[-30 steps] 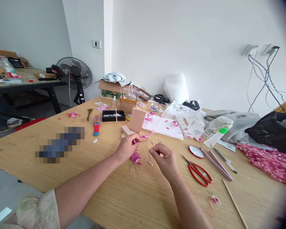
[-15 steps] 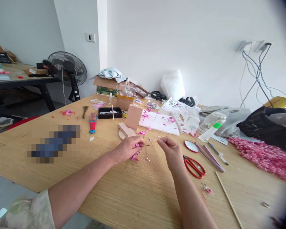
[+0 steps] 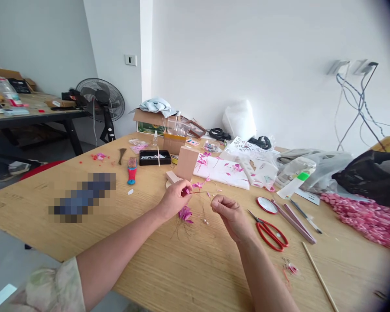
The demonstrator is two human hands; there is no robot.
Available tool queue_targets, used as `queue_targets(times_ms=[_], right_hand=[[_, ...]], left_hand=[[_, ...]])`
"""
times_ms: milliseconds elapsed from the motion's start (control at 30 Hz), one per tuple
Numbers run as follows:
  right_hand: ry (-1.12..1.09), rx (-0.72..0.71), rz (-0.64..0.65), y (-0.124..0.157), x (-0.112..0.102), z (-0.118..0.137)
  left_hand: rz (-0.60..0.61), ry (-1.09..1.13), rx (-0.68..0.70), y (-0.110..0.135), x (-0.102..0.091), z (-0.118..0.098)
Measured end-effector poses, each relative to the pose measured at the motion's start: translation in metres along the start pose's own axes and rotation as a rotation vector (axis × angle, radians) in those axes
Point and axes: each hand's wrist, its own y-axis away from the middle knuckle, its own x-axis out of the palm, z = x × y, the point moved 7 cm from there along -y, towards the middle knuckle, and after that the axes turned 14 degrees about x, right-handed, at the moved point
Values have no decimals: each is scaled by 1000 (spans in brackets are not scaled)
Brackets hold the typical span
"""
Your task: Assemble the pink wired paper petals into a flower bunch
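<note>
My left hand (image 3: 174, 198) is closed in a pinch on a small pink flower piece (image 3: 186, 191) with a thin wire stem running to the right. My right hand (image 3: 230, 214) is closed too, its fingertips pinching the far end of that thin stem. Both hands hover just above the wooden table (image 3: 169, 268). Below them on the table lies a pink flower cluster (image 3: 184, 214) with trailing wires and pearl-tipped stamens. Red-handled scissors (image 3: 269, 229) lie just right of my right hand.
A white foam board (image 3: 222, 172) stuck with pink petals, a wooden block (image 3: 186, 163) and a black tray (image 3: 154, 157) lie behind the hands. A round mirror (image 3: 267, 206), sticks, a heap of pink petals (image 3: 367, 219) and bags fill the right side. A fan (image 3: 100, 104) stands at the left.
My right hand has dropped slightly and drawn closer to the left, still pinching the stem. The view has shifted a little; the left hand keeps its hold.
</note>
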Motion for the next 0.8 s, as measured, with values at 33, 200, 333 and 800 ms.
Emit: queue_targets(times_ms=[33, 200, 333, 800], right_hand=[[35, -40, -23, 2, 0, 4], [299, -275, -170, 11, -3, 26], [325, -265, -229, 9, -15, 26], [241, -33, -59, -1, -7, 4]], left_hand=[[15, -68, 42, 0, 0, -2], [234, -250, 248, 2, 10, -16], [490, -202, 363, 9, 24, -28], [30, 112, -11, -1, -2, 6]])
